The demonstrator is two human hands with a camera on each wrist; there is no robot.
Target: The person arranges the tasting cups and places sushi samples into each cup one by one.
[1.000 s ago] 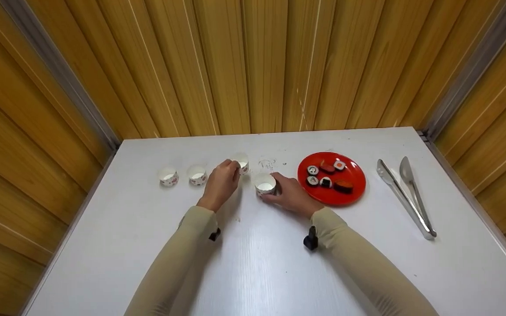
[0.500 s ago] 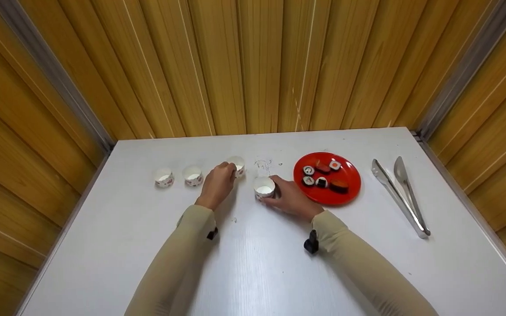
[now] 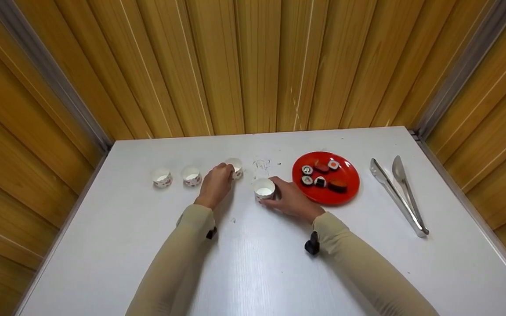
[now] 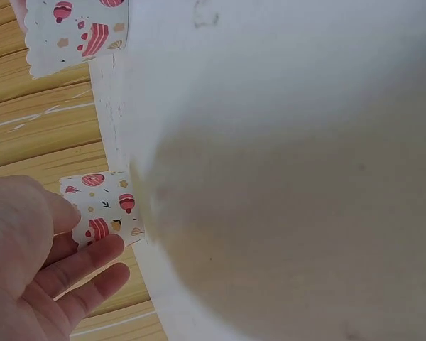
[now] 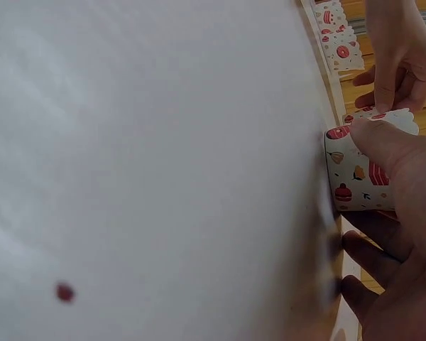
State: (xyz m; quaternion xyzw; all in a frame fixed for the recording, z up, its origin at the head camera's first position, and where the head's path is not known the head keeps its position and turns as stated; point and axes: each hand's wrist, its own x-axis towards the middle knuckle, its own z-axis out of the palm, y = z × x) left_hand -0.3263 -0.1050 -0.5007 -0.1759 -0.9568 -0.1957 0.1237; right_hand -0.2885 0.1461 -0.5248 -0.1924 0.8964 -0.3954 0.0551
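Left hand [image 3: 216,185] pinched a first paper cup [image 4: 108,202] left of the red plate [image 3: 349,173].
Right hand [image 3: 292,198] gripped a second cup [image 3: 264,189], nearer that plate.

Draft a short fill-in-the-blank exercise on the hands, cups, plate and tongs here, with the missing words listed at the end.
1. The plate is coloured ____.
2. On it lie ____ sushi pieces.
3. The left hand holds a paper cup; counting it and the one in the right hand, the head view shows ____ in all.
4. In the head view, the metal tongs lie to the plate's ____.

Missing words: red; six; four; right.
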